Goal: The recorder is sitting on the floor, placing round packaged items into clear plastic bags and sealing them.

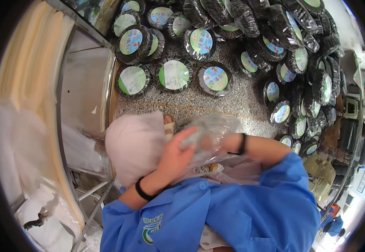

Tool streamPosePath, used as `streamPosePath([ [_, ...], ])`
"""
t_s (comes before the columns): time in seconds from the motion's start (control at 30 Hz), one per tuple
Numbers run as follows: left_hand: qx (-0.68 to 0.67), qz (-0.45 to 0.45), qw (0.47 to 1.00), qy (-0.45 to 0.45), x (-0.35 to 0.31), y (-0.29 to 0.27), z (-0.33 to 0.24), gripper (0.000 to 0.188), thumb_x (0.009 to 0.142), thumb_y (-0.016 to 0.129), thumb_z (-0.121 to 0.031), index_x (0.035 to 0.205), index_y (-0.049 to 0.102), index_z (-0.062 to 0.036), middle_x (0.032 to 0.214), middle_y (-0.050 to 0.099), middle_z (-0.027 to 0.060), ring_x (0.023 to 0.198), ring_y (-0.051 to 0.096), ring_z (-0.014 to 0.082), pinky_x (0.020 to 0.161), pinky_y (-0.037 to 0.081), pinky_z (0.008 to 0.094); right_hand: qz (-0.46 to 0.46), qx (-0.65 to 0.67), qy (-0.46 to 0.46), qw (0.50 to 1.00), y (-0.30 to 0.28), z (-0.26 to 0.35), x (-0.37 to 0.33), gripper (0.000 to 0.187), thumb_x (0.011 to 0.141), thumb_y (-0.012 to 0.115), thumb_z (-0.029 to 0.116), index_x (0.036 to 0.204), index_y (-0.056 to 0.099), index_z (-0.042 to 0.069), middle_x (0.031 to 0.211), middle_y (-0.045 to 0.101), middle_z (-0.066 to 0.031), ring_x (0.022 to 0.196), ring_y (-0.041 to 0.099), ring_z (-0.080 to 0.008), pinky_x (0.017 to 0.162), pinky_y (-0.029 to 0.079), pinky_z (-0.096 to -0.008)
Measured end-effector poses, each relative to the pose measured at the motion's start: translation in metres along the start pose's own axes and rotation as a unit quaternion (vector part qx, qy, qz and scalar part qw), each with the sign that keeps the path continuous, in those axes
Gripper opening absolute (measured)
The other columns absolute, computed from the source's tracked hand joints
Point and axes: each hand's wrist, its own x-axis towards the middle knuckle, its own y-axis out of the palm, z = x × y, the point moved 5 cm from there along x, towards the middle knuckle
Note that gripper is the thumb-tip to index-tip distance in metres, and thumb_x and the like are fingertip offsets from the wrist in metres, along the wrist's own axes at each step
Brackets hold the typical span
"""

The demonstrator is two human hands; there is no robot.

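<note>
A crumpled clear plastic bag [224, 126] is in front of me above my lap. My left hand [177, 152] is at its left side, fingers reaching up around the bag's edge and blurred by motion. My right hand [211, 143] comes in from the right and shows through the plastic; its fingers are smeared and partly hidden. Something pale green, too blurred to name, shows between the hands. Beyond them, round black plastic-wrapped packages with green and blue labels lie on the speckled floor [182, 101]; the nearest are a left one [132, 80], a middle one [174, 75] and a right one [215, 79].
A large heap of the same round packages [291, 54] rises at the far right, with more stacked at the far left. A metal-framed cabinet [86, 80] and hanging pale sheets [33, 54] stand along the left. An olive bag [320, 172] is at the right.
</note>
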Motion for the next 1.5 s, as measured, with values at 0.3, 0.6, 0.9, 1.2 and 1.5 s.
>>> streamPosePath([
  [0.3,0.027,-0.086,0.99,0.109,-0.004,-0.033,-0.022,0.045,0.091,0.052,0.006,0.135,0.051,0.0006,0.136,0.057,0.0096,0.085,0.057,0.0026,0.068,0.044,0.0171,-0.374,0.856,0.12,0.336,-0.178,-0.245,0.138,0.079,0.091,0.064,0.052,0.142,0.04,-0.003,0.148,0.041,-0.0224,0.131,0.047,-0.0347,0.112,0.034,-0.0541],
  [0.6,-0.136,-0.317,0.938,0.039,0.0,-0.059,-0.019,0.049,0.095,0.046,-0.001,0.144,0.042,0.0001,0.122,0.061,0.007,0.06,0.045,0.0023,0.053,0.037,0.0186,-0.433,0.692,0.079,0.573,-0.177,-0.167,0.075,0.056,0.087,0.074,0.024,0.134,0.052,0.005,0.128,0.062,-0.0108,0.118,0.058,-0.0278,0.102,0.045,-0.0475],
  [0.9,-0.09,-0.235,0.962,0.104,0.015,-0.017,-0.02,0.047,0.1,0.043,-0.003,0.147,0.043,-0.005,0.092,0.067,0.0013,0.054,0.045,0.0023,0.053,0.042,0.0176,-0.28,-0.31,0.13,0.899,-0.037,0.015,-0.024,0.048,0.073,0.073,0.01,0.115,0.057,-0.003,0.111,0.06,-0.0194,0.107,0.06,-0.0364,0.093,0.047,-0.0448],
  [1.2,-0.081,-0.208,0.961,0.163,-0.005,0.002,-0.018,0.052,0.094,0.045,0.008,0.145,0.045,-0.0024,0.151,0.045,0.008,0.081,0.051,-0.0005,0.063,0.041,0.0153,0.051,0.027,0.004,0.998,0.015,-0.014,-0.007,0.029,0.093,0.051,0.016,0.105,0.066,-0.006,0.11,0.068,-0.0188,0.108,0.065,-0.0292,0.095,0.05,-0.0407],
  [1.5,0.089,-0.09,0.958,0.257,-0.033,-0.001,-0.029,0.053,0.083,0.057,0.01,0.135,0.054,0.0005,0.14,0.055,0.0188,0.074,0.051,0.0024,0.059,0.039,0.0176,-0.638,0.344,0.346,0.596,-0.147,-0.305,-0.048,0.11,0.069,0.087,0.047,0.144,0.03,-0.009,0.129,0.052,-0.024,0.118,0.055,-0.036,0.094,0.05,-0.0465],
])
